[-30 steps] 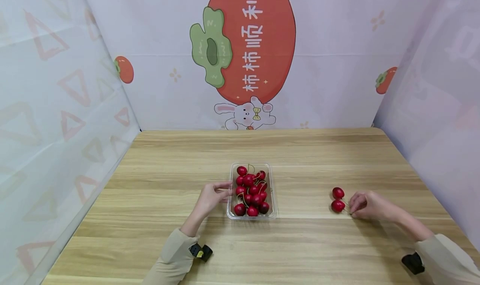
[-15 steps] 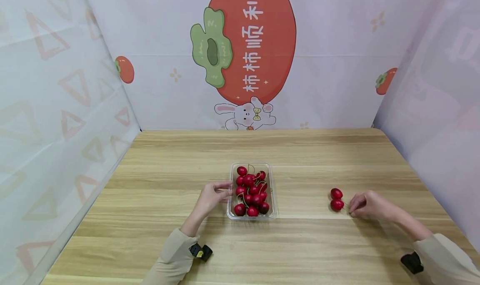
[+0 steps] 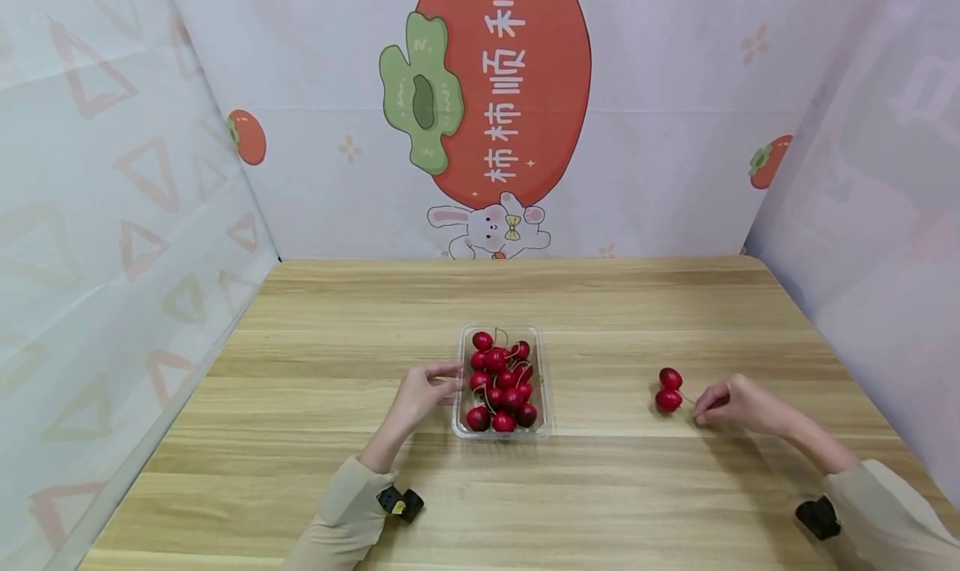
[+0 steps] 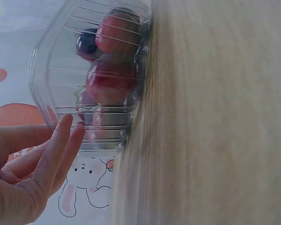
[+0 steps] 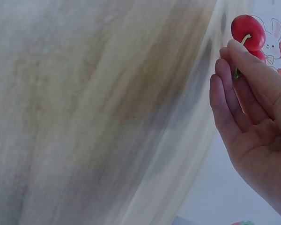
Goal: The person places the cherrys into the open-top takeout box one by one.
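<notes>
In the head view, my right hand (image 3: 738, 404) pinches a cherry stem between thumb and fingertips. Two red cherries (image 3: 668, 401) hang off to the left of the fingertips. The right wrist view shows the green stem (image 5: 246, 38) passing under the thumb, with one cherry (image 5: 248, 33) partly covering the other. A clear plastic box (image 3: 546, 396) at the table's middle holds many dark red cherries (image 3: 506, 379), some with stems. My left hand (image 3: 420, 396) touches the box's left wall with extended fingers; in the left wrist view the fingertips (image 4: 65, 121) lie against the ribbed side.
The wooden table (image 3: 360, 304) runs back to a printed cloth wall (image 3: 660, 179). More cloth hangs at the left (image 3: 112, 288) and right sides. A black wrist strap (image 3: 401, 503) sits on each sleeve.
My right hand has raised the two cherries slightly and drawn them a little to the left, away from the table. The left hand and the box stay where they were.
</notes>
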Available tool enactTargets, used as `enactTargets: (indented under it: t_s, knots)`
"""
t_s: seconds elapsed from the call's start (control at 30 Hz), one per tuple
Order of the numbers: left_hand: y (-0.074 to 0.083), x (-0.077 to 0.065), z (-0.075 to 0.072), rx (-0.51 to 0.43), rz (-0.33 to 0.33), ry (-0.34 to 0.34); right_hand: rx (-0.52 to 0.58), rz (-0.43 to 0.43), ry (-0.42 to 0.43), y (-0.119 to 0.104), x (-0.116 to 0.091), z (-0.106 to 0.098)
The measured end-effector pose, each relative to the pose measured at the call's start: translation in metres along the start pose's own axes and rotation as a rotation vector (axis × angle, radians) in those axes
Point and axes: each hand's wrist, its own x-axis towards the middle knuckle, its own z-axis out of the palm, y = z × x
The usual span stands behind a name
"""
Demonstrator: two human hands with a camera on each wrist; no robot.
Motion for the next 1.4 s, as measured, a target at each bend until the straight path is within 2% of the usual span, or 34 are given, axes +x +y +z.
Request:
enactTargets:
  t_s: [0.27, 0.57, 0.87, 1.2, 1.4]
  knots:
    - [-0.001, 0.001, -0.001, 0.009, 0.004, -0.006, -0.007, 0.034, 0.002, -0.008, 0.007, -0.003]
    - [0.001, 0.0, 0.0, 0.026, 0.005, 0.001, -0.013, -0.046, 0.018, -0.018, 0.017, -0.006]
    - [0.001, 0.0, 0.0, 0.02, -0.005, 0.006, 0.034, 0.014, -0.031, -0.029, 0.03, -0.007]
    - [0.001, 0.0, 0.0, 0.01, 0.0, 0.008, 0.041, 0.017, -0.06, -0.042, 0.043, -0.01]
    - [0.001, 0.0, 0.0, 0.002, -0.006, 0.0, 0.036, 0.07, -0.09, -0.046, 0.05, -0.012]
